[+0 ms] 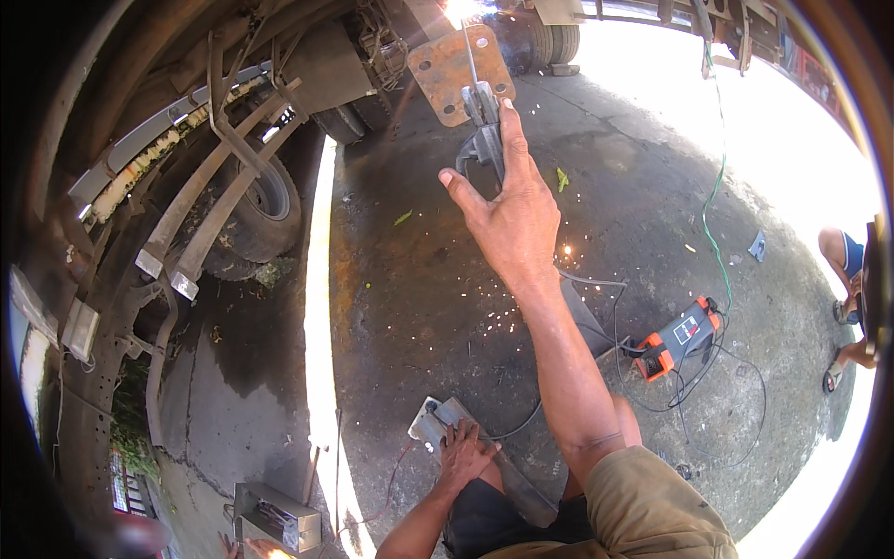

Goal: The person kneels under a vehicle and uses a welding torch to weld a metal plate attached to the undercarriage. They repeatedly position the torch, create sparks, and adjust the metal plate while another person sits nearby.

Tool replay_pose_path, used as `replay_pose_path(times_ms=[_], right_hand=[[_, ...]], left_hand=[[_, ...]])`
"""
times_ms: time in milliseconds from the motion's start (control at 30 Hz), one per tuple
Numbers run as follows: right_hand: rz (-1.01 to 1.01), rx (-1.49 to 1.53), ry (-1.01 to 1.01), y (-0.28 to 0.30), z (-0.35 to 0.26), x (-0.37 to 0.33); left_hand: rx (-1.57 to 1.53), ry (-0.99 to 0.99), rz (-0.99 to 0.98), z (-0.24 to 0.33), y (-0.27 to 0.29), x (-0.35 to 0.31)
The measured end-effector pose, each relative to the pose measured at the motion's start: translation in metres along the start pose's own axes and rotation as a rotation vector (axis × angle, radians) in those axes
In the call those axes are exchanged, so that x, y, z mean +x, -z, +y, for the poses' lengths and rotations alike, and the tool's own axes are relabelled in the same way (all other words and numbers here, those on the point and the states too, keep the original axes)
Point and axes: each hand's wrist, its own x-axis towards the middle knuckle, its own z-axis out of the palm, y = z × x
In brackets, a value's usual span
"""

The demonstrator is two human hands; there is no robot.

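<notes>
- I noted my right hand point(510, 210) raised overhead, its grip pressed together around the grey metal electrode holder point(481, 140), thumb spread to the left.
- The holder carried a thin welding rod point(470, 54) running up to a bright arc at the top of the view, just beside the rusty flat steel plate with bolt holes point(453, 70).
- The plate stood against the dark underside of a truck chassis point(186, 112), with long leaf springs point(200, 219) and a black tyre point(265, 200) to the left.
- My left hand point(463, 455) lay low, fingers spread flat on a grey welding face shield point(430, 421) on the stained concrete floor point(410, 279).
- Sparks were scattered across the floor below my right forearm.
- An orange and black welding machine point(678, 337) sat on the floor to the right, well apart from the plate, with black cables point(689, 401) coiled about it.
- Another person's legs point(843, 279) showed at the right edge.
</notes>
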Motion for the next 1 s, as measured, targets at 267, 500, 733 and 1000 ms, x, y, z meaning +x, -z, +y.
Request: replay_pose_path(times_ms=[267,500,733,1000], right_hand=[[0.015,0.003,0.013,-0.0005,0.0006,0.0023],[0.009,0.009,0.006,-0.0023,0.001,0.0032],[0.01,0.01,0.018,-0.0018,0.0014,0.0028],[-0.036,-0.002,-0.02,-0.001,-0.0029,0.0026]], left_hand=[[-0.011,-0.001,-0.001,-0.0004,0.0,-0.0004],[-0.005,0.004,-0.008,-0.0014,-0.001,0.0006],[-0.002,0.002,-0.011,-0.0016,-0.0019,0.0015],[-0.007,-0.004,0.017,-0.0025,-0.0033,-0.0002]])
